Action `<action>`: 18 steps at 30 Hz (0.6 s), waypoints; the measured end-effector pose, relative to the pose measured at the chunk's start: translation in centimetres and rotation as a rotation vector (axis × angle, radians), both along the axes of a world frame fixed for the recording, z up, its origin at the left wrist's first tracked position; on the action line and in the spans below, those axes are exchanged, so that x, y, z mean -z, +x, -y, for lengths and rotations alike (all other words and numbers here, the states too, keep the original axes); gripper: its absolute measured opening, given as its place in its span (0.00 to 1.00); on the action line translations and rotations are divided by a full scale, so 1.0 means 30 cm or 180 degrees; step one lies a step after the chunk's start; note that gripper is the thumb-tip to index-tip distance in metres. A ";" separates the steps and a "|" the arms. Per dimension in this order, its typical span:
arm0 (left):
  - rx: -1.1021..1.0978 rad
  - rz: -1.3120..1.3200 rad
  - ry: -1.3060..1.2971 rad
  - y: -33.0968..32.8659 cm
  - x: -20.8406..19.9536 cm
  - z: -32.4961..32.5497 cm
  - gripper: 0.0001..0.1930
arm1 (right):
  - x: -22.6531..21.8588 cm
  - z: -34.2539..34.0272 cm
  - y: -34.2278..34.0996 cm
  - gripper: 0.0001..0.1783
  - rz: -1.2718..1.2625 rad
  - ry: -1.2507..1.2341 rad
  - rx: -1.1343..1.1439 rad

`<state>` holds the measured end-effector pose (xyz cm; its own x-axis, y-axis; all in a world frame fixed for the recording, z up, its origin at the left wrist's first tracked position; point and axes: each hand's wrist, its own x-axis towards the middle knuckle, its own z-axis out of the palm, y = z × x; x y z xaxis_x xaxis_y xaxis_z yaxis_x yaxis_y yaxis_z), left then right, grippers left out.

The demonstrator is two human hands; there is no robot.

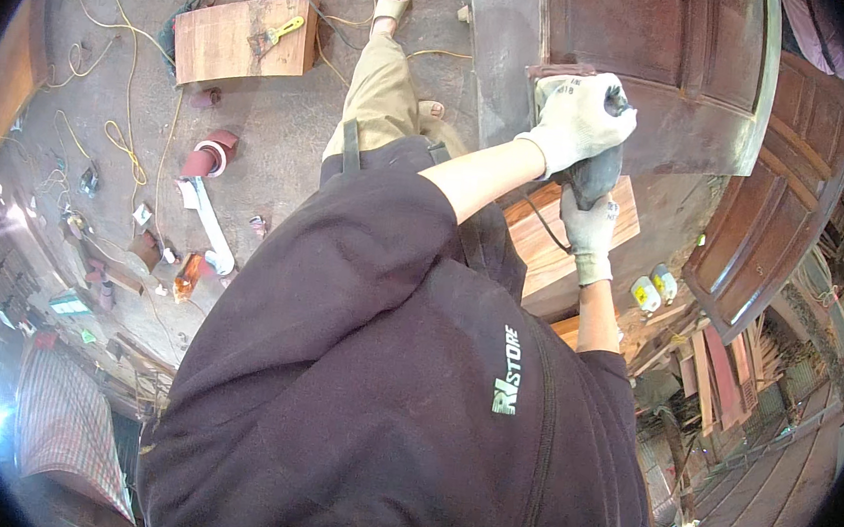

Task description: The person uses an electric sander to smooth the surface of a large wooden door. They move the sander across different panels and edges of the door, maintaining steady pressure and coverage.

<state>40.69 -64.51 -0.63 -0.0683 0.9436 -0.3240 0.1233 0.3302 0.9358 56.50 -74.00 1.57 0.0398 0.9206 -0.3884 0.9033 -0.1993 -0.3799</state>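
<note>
Both my hands wear whitish work gloves and are closed on a dark power sander (pixel 598 174). My left hand (pixel 583 117) wraps over the sander's front end. My right hand (pixel 589 228) grips its rear, nearer my body. Reddish-brown sandpaper shows along the sander's far edge. The tool sits at the near edge of a dark wooden panelled door (pixel 622 40); its contact with the wood is hidden under my hands. A black cord (pixel 546 222) curves beside the right hand. Below it lies a light-brown wooden board (pixel 622 209).
Another brown panelled door (pixel 779 194) leans at right, near two white-and-yellow bottles (pixel 646 295) and scrap wood (pixel 718 380). At left, a scraper (pixel 276 36) lies on a wooden block (pixel 230 51). Sandpaper rolls (pixel 213 155) and yellow cords (pixel 126 142) lie across the floor.
</note>
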 end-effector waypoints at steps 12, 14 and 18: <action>-0.0388 0.0936 0.0632 -0.337 0.200 -0.433 0.11 | -0.037 -0.371 -0.340 0.32 -0.0109 0.0056 -0.0309; -0.0337 0.0779 0.0445 -0.271 0.158 -0.323 0.11 | 0.032 -0.274 -0.278 0.38 -0.0215 -0.0003 -0.0114; 0.0024 -0.0028 0.0246 -0.142 -0.008 -0.054 0.11 | -0.009 -0.009 -0.165 0.37 -0.0526 -0.0098 0.0110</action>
<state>36.41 -62.88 -0.40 -0.0635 0.9663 -0.2495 0.1340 0.2560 0.9573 51.54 -73.72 1.84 0.0045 0.9074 -0.4203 0.8214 -0.2430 -0.5159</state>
